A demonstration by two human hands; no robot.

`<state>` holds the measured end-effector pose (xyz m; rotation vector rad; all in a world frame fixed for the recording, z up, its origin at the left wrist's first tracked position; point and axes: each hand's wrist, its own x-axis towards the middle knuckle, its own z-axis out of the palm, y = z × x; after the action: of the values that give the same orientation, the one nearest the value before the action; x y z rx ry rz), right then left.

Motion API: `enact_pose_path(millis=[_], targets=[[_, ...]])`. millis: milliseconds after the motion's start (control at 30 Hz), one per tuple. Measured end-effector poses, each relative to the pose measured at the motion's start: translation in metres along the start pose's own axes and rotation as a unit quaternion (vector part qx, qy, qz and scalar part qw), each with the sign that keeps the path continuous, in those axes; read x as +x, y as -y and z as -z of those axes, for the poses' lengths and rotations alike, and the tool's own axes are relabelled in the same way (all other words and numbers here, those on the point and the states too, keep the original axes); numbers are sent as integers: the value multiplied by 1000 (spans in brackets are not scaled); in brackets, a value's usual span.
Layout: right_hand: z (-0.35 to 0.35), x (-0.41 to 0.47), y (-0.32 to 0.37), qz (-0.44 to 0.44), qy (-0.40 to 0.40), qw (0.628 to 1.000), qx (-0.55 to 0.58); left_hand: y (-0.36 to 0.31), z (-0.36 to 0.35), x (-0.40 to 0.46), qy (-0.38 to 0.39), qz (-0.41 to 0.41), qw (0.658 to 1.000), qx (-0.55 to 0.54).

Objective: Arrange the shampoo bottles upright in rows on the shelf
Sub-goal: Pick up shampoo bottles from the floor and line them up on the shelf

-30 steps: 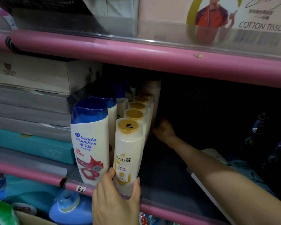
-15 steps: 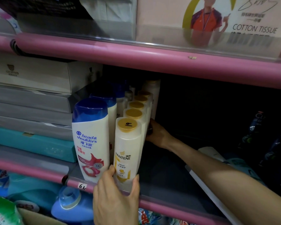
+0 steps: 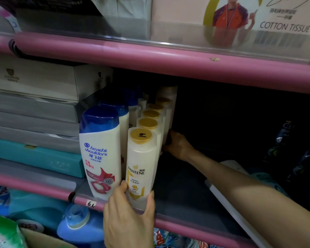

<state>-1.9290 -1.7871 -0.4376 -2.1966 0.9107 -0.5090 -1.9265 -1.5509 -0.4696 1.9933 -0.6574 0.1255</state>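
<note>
We held the front Pantene [image 3: 141,169] in our left grip [image 3: 131,219] while our right [image 3: 177,144], fingers hidden so we could not tell its hold, steadied the row [image 3: 151,113] from the side to square it upright on the shelf [image 3: 195,228]

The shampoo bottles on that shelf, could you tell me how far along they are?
Done: two upright rows, blue-capped bottles beside gold-capped ones. In hand: the left hand grips the front Pantene bottle; the right hand holds the row farther back. Left: the dark shelf space to the right.
</note>
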Motion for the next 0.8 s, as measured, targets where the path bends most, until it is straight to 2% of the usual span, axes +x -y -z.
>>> enact_pose_path(millis=[600,733,800], targets=[[5,-4,8,1,-22,998,-53,0,0,0,6,1,1000,1],[16,-15,14,-13,53,989,-135,1,0,0,1,0,1000,1],[19,-24,14,11,80,991,-110,1,1,-1,0,6,1000,3]])
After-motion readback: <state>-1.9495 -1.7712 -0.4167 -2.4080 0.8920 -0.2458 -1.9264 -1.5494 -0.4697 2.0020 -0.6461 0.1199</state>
